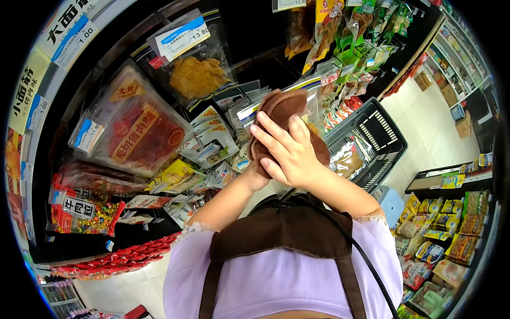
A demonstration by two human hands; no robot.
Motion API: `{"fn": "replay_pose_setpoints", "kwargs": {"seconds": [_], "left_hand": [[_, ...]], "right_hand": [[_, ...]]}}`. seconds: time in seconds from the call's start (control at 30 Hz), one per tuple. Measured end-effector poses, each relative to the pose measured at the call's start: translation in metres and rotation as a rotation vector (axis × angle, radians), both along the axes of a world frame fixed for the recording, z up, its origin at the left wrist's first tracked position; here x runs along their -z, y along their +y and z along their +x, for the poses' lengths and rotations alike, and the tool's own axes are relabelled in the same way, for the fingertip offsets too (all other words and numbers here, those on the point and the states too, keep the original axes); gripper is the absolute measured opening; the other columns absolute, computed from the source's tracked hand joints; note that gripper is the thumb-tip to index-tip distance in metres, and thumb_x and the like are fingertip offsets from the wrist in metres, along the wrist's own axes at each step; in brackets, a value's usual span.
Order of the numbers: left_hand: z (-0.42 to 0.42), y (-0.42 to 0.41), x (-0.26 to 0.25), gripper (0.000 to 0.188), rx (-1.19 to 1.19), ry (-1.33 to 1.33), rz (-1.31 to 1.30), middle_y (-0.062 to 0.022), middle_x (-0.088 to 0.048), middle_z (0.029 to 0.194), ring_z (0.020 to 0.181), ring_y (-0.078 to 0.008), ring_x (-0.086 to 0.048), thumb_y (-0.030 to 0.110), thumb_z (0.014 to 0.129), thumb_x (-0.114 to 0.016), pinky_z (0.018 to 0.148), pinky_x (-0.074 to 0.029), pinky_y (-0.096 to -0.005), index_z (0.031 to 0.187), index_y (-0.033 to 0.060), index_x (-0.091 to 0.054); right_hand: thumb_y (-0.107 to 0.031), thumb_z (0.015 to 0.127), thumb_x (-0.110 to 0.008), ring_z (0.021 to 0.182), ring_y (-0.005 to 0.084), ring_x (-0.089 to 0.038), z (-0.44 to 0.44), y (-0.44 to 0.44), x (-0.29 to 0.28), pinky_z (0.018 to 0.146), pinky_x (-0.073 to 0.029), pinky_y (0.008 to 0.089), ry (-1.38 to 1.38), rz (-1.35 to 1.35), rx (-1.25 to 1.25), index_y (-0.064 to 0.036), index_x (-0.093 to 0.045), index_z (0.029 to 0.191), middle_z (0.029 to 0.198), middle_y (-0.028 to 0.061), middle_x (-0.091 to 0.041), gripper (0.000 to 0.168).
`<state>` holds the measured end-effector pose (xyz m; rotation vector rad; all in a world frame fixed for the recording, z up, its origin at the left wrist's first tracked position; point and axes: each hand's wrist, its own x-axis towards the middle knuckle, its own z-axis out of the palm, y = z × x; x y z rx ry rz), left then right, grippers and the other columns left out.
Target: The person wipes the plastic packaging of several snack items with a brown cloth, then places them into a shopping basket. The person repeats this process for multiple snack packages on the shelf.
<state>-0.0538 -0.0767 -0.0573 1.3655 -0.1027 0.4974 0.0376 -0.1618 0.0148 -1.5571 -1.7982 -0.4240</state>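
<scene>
My right hand (293, 149) lies over a folded piece of brown cloth (283, 107), fingers spread across its face. From below and behind, my left hand (257, 179) supports the same cloth, its fingers mostly hidden. The cloth is pressed between both hands, with one rounded flap (320, 150) showing past my right hand. Just behind it hangs a clear zip bag (314, 89) with yellowish contents, partly covered. Small white snack packets (211, 143) hang to the left of my hands.
A black shopping basket (384, 129) holding a clear bag (346, 161) stands right of my hands. Hooks on the left carry a dried pork bag (147, 131), a golden-brown snack bag (199, 77) and a red candy-like packet (85, 211). Snack packs (434, 223) fill a right shelf.
</scene>
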Motion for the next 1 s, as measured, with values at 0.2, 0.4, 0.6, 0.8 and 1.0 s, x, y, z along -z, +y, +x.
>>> {"fn": "replay_pose_setpoints", "kwargs": {"seconds": [0.2, 0.4, 0.6, 0.8, 1.0], "left_hand": [[-0.007, -0.007, -0.015, 0.071, -0.060, -0.042, 0.003, -0.0122, -0.017, 0.142, 0.131, -0.0215, -0.017, 0.052, 0.089, -0.016, 0.106, -0.015, -0.0355, 0.137, 0.0002, -0.009], [-0.010, -0.016, -0.031, 0.075, 0.006, -0.074, -0.154, -0.0120, -0.016, 0.142, 0.131, -0.0219, -0.018, 0.055, 0.087, -0.020, 0.106, -0.016, -0.0363, 0.137, 0.0005, -0.009], [-0.004, -0.019, -0.038, 0.076, -0.053, -0.164, -0.276, -0.0139, -0.023, 0.139, 0.128, -0.0257, -0.025, 0.057, 0.086, -0.024, 0.105, -0.021, -0.0388, 0.136, 0.0006, -0.013], [-0.002, -0.010, -0.041, 0.074, -0.128, -0.162, -0.390, -0.0154, -0.039, 0.129, 0.118, -0.0274, -0.041, 0.060, 0.085, -0.021, 0.099, -0.033, -0.0398, 0.132, 0.0024, -0.024], [0.004, -0.017, -0.046, 0.074, -0.096, -0.175, -0.459, -0.0140, -0.035, 0.132, 0.120, -0.0270, -0.038, 0.060, 0.085, -0.020, 0.100, -0.031, -0.0401, 0.132, 0.0026, -0.024]], "right_hand": [[-0.030, 0.078, -0.052, 0.093, 0.0285, -0.044, 0.013, 0.005, -0.001, 0.088, -0.031, 0.0411, 0.001, 0.130, 0.086, -0.014, -0.053, 0.118, 0.130, 0.0059, -0.042, 0.044], [-0.029, 0.083, -0.049, 0.110, 0.0344, -0.040, 0.028, 0.004, 0.012, 0.095, -0.025, 0.0458, 0.264, 0.128, 0.242, -0.010, -0.047, 0.123, 0.133, 0.0120, -0.036, 0.044], [-0.032, 0.082, -0.049, 0.114, 0.0379, -0.034, 0.020, -0.005, 0.032, 0.096, -0.025, 0.0450, 0.358, 0.075, 0.268, -0.005, -0.033, 0.131, 0.136, 0.0175, -0.028, 0.057], [-0.038, 0.076, -0.055, 0.102, 0.0341, -0.040, -0.016, -0.020, 0.056, 0.095, -0.022, 0.0506, 0.106, 0.027, 0.168, -0.010, -0.040, 0.128, 0.136, 0.0115, -0.032, 0.061], [-0.041, 0.071, -0.060, 0.090, 0.0272, -0.043, 0.003, -0.029, 0.071, 0.096, -0.022, 0.0460, 0.030, 0.153, 0.163, -0.016, -0.050, 0.121, 0.130, 0.0050, -0.042, 0.056]]}}
